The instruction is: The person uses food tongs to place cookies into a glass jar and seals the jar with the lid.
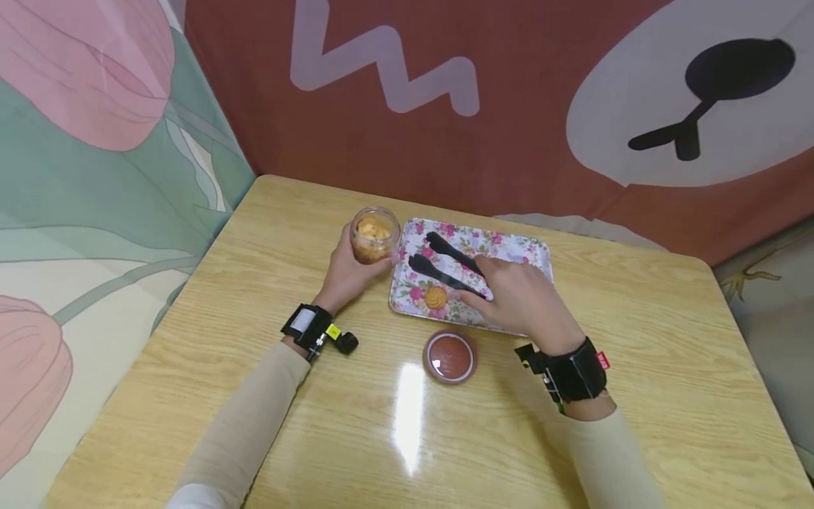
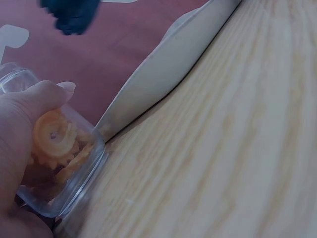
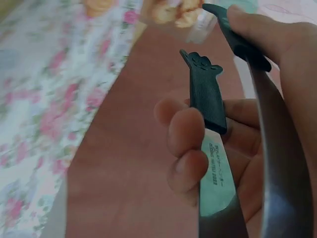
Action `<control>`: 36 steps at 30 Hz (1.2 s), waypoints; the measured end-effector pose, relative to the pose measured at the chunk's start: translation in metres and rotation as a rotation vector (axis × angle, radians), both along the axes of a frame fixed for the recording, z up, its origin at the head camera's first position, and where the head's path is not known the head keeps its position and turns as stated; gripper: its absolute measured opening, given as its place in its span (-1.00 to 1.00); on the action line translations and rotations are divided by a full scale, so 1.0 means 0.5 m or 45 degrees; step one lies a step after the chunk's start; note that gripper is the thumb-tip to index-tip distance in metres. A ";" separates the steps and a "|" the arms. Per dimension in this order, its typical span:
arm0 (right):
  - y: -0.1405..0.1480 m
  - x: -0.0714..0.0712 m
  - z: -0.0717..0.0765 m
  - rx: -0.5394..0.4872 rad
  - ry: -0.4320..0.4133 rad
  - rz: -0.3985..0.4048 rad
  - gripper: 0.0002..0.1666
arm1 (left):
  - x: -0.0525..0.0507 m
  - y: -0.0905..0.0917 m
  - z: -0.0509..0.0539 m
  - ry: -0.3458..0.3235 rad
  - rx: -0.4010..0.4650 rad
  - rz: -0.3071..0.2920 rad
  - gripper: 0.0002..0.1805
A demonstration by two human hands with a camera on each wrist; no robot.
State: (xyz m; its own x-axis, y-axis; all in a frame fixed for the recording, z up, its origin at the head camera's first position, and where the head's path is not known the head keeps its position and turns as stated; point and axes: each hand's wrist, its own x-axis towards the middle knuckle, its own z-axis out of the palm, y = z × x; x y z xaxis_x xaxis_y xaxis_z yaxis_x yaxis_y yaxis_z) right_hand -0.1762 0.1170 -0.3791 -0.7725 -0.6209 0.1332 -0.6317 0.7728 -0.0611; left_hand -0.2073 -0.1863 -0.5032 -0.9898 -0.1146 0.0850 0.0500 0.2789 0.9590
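Note:
My left hand point(image 1: 348, 274) grips a clear jar point(image 2: 81, 181) at the tray's left edge; its mouth is uncovered. Inside the jar are several ridged, golden cookies point(image 2: 53, 139). In the right wrist view, my right hand point(image 3: 292, 54) holds metal tongs point(image 3: 205, 96) with dark paw-shaped tips, thumb on one arm and fingers curled at the other. The tips stand apart with nothing between them, over the flowered tray point(image 1: 515, 247) in the head view. One round swirled cookie point(image 1: 435, 297) lies on the tray, near the lower tong arm.
A reddish-brown round lid point(image 1: 450, 356) with a pale ring lies in front of the tray. The light wooden table point(image 1: 356, 424) meets a red-brown wall point(image 1: 483, 162) behind, and a painted floral wall point(image 1: 121, 184) is at the left.

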 end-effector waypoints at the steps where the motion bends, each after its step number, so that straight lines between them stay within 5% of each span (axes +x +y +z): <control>1: 0.006 0.003 -0.006 0.012 -0.003 -0.001 -0.23 | 0.000 0.000 0.001 0.002 0.000 0.000 0.18; 18: 0.068 0.036 -0.096 0.093 -0.049 0.012 -0.18 | 0.001 0.000 0.002 0.010 0.018 -0.010 0.14; 30: 0.062 0.042 -0.117 0.023 0.041 0.111 -0.49 | 0.003 0.001 0.003 0.008 0.031 -0.011 0.12; 36: 0.062 0.043 -0.115 0.026 0.085 0.122 -0.43 | 0.003 0.000 0.006 0.005 0.021 -0.012 0.14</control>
